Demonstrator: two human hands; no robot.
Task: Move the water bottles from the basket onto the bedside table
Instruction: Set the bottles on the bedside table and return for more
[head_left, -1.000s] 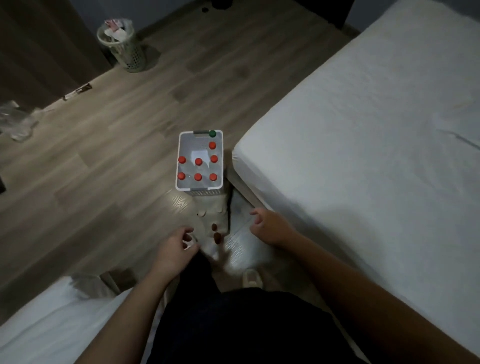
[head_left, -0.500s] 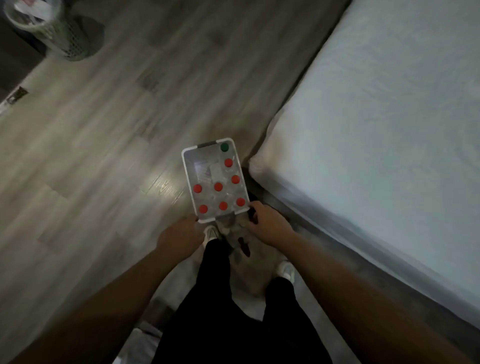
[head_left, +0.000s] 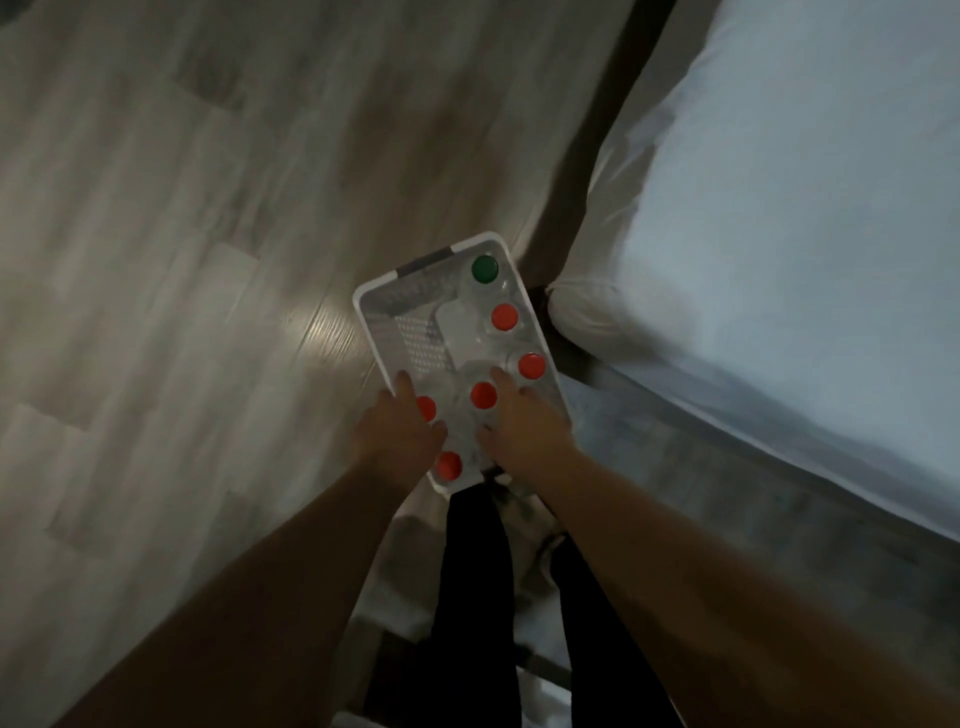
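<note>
Reaching down, I have my left hand (head_left: 400, 434) over the near-left of the white basket (head_left: 370, 332) on the wood floor (head_left: 182, 260), fingers loosely spread above a red-capped water bottle (head_left: 449, 465). My right hand (head_left: 524, 423) covers the near-right bottles beside the bed (head_left: 779, 208); whether it grips one I cannot tell.

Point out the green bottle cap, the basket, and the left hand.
green bottle cap (head_left: 484, 269), head view, centre of the cap's top.
basket (head_left: 363, 312), head view, white rim along its left side.
left hand (head_left: 402, 434), head view, back of the hand.
</note>
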